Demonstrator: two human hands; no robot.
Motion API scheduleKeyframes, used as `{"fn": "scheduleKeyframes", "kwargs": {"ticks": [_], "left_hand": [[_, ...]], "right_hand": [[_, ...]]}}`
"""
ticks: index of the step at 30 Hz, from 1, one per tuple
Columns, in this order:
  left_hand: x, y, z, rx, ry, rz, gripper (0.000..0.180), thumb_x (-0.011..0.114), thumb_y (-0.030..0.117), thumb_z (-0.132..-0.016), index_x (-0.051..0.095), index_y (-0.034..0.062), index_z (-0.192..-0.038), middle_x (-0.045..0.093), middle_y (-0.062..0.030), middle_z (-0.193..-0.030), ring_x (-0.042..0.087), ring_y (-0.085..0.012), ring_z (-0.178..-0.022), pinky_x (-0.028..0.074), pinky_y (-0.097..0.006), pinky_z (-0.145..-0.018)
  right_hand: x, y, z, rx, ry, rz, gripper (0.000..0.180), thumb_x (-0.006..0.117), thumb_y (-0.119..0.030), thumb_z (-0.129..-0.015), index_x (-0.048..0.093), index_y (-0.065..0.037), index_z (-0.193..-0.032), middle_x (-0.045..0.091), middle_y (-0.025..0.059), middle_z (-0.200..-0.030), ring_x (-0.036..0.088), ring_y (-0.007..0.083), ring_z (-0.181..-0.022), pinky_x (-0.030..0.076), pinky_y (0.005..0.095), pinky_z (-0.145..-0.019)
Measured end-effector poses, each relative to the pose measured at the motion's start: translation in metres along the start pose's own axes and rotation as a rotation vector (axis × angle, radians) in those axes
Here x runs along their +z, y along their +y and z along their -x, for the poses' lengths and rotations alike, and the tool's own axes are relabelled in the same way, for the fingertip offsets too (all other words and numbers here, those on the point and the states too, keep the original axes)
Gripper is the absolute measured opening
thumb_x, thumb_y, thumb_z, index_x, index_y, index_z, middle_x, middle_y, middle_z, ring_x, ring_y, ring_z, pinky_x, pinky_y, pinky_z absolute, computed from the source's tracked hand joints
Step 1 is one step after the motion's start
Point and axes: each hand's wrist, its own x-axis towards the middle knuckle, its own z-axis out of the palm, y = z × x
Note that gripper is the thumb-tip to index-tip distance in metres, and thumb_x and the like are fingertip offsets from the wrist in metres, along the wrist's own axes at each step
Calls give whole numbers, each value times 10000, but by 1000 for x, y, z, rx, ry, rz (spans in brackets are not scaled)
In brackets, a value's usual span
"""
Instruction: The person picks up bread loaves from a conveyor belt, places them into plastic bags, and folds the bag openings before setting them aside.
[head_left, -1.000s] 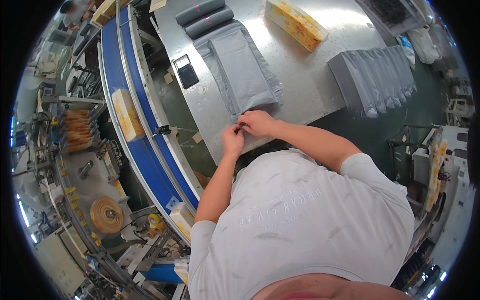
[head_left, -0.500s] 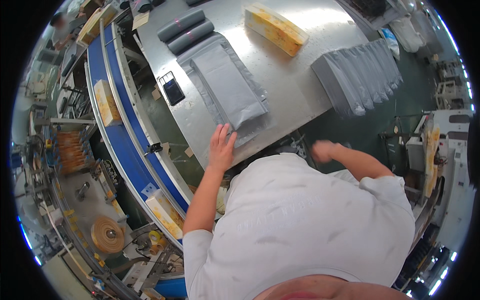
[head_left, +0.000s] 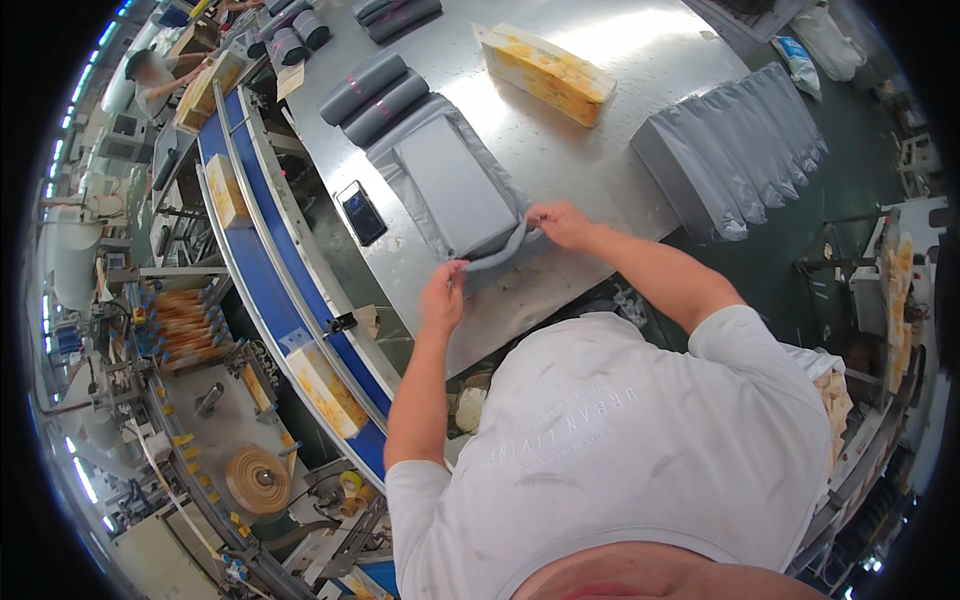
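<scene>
the step in hand looks like closing a filled grey bag [head_left: 455, 190] that lies flat on the steel table [head_left: 560, 140], its open end toward the person. the left hand [head_left: 443, 295] is pinched shut on the left corner of the bag's flap [head_left: 497, 256], and the right hand [head_left: 560, 224] is pinched shut on the right corner, so the flap hangs between them as a curled strip just off the near end of the bag. a flat box-shaped load shows through the bag's skin; what it is cannot be told from here.

a dark phone [head_left: 360, 212] lies on the table just left of the bag. two rolled grey bags [head_left: 375, 95] sit at its far end, a yellow box [head_left: 545, 72] lies farther back, and a fanned stack of empty grey bags [head_left: 735, 150] lies well to the right. a blue conveyor belt [head_left: 265, 280] runs along the left edge of the table with yellow boxes on it.

judging by the grip, the flap is about to be folded over and pressed down on the bag. that would call for both hands to keep the strip taut and level, lay it squarely across the bag's mouth, and then run along it so that it sticks without creases.
</scene>
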Motion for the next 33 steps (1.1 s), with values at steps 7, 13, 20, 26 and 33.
{"fn": "scheduleKeyframes", "kwargs": {"ticks": [7, 13, 20, 26, 33], "left_hand": [[38, -46, -30, -422, 557, 331, 283, 667, 253, -1060, 601, -7, -969, 646, -57, -853, 593, -202, -782, 491, -349, -755], [64, 23, -42, -368, 275, 378, 583, 689, 192, -1030, 467, -38, -1517, 624, -180, -1410, 587, -244, -1287, 437, -363, -1099], [48, 28, -24, 129, -125, -49, 821, 699, 403, -995, 352, 35, -1641, 435, -211, -1650, 354, -368, -1561, 267, -486, -1258], [59, -5, -13, 47, -123, -662, 799, 742, 375, -925, 424, 150, -1622, 339, -86, -1728, 258, -327, -1609, 177, -610, -1265], [29, -15, 6, 103, -96, -548, 694, 771, 317, -903, 521, 131, -1523, 396, -103, -1679, 304, -316, -1582, 231, -603, -1244]], "right_hand": [[50, -27, -50, 404, 304, -4, 442, 748, -336, -963, 660, -37, -1276, 764, 125, -948, 738, 305, -896, 574, 442, -830], [69, -18, -58, 200, 411, 11, 769, 795, -464, -902, 520, 41, -1413, 637, 288, -1326, 632, 408, -1237, 505, 484, -1055], [-18, -28, -4, 544, 302, -746, 737, 930, -212, -736, 521, -60, -1330, 605, 100, -1222, 585, 215, -1144, 471, 392, -982], [-110, -20, 172, 356, 664, 362, 755, 930, -212, -637, 559, -76, -1281, 607, 147, -1292, 565, 346, -1253, 454, 420, -1084], [-67, -70, 128, -26, 528, 858, 612, 824, -140, -757, 582, -41, -1310, 574, 192, -1413, 531, 397, -1338, 436, 512, -1123]]}}
